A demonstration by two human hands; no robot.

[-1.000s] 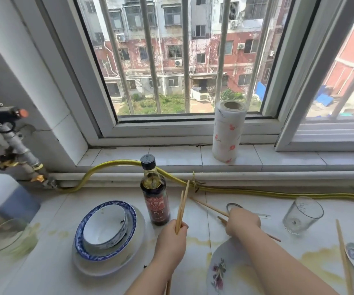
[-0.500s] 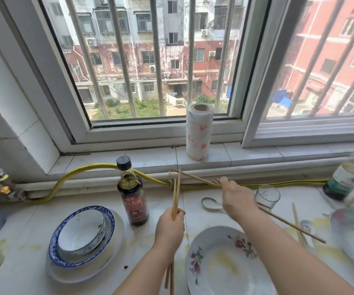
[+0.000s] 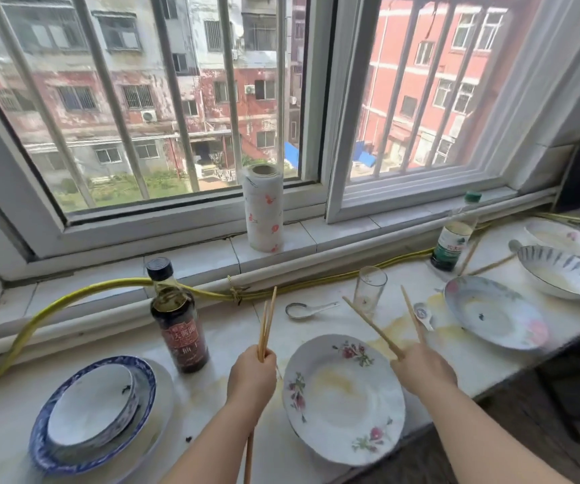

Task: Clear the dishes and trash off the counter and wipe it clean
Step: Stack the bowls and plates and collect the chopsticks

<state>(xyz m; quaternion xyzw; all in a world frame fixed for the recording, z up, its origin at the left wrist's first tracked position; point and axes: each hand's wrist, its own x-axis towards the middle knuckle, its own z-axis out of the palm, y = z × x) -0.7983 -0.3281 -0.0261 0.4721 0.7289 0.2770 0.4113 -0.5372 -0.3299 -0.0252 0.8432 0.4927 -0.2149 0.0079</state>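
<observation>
1. L hand (image 3: 252, 377): fist closed round a pair of chopsticks (image 3: 267, 324), tips up, nearly vertical; lower ends stick out below my wrist.
2. R hand (image 3: 423, 370): closed on two more sticks (image 3: 374, 328), splayed in a V; one leans left, tip near the glass (image 3: 369, 289), the other leans up-right over the small spoon (image 3: 424, 314).
3. Floral plate (image 3: 342, 399) sits btwn my hands, front rim hanging over the counter edge (image 3: 456, 396). Yellowish smear in its well.
4. Left: stack of blue-rimmed bowl (image 3: 93, 413) on plates, close to front edge. Soy sauce bottle (image 3: 177, 319) upright just behind-right of stack, near L hand.
5. Open counter: strip btwn sauce bottle and floral plate, where L hand is; patch behind the plate up to the white spoon (image 3: 307, 309). Both have yellow stains.
6. Right: shallow plate (image 3: 494, 310) near the front edge, ribbed bowl (image 3: 561, 272) behind it, another floral dish (image 3: 561, 237) further back. Green-cap bottle (image 3: 454, 235) upright at the back w/ chopsticks lying beside it. Crowded, little free room.
7. Back edge: yellow hose (image 3: 82, 295) runs along the foot of the sill, arching up behind the sauce bottle.
8. Paper towel roll (image 3: 263, 207) upright on the sill (image 3: 194, 253), clear of the counter.
9. Counter front edge runs diagonally lower R; dark floor beyond.
</observation>
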